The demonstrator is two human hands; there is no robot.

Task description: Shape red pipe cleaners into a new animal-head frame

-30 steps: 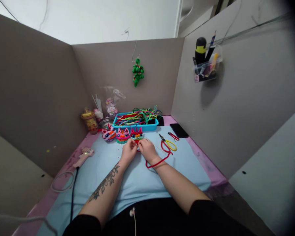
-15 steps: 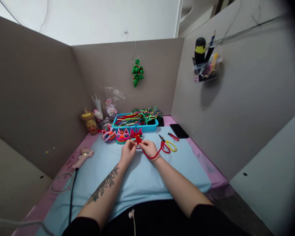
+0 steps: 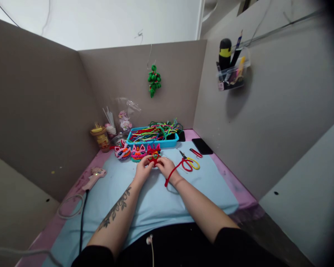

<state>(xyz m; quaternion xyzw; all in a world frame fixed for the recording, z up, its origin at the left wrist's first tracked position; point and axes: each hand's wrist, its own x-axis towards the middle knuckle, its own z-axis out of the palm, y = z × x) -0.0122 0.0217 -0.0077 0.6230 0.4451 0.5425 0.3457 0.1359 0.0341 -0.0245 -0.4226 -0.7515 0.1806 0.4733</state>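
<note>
Between my two hands is a small piece of bent red pipe cleaner (image 3: 154, 160), partly covered by my fingers. My left hand (image 3: 144, 168) is closed on its left side, and my right hand (image 3: 165, 167) pinches its right side. A loose red pipe cleaner end (image 3: 170, 175) trails across my right wrist. Just beyond my fingers sit colourful fuzzy animal-head figures: a pink and orange one (image 3: 138, 152), a white, pink and purple one (image 3: 123, 151), and a red one (image 3: 154, 149) partly behind my hands.
Scissors (image 3: 191, 163) with red and yellow handles and a red cutter (image 3: 196, 152) lie to the right, near a black phone (image 3: 202, 146). A blue basket (image 3: 156, 144) of pipe cleaners stands behind. At left are a pink glue gun (image 3: 94, 178), its cord and a cup (image 3: 101, 139).
My hands have turned the red piece and spread slightly around it. The loose red end has swung from a loop under my right wrist to lying across it.
</note>
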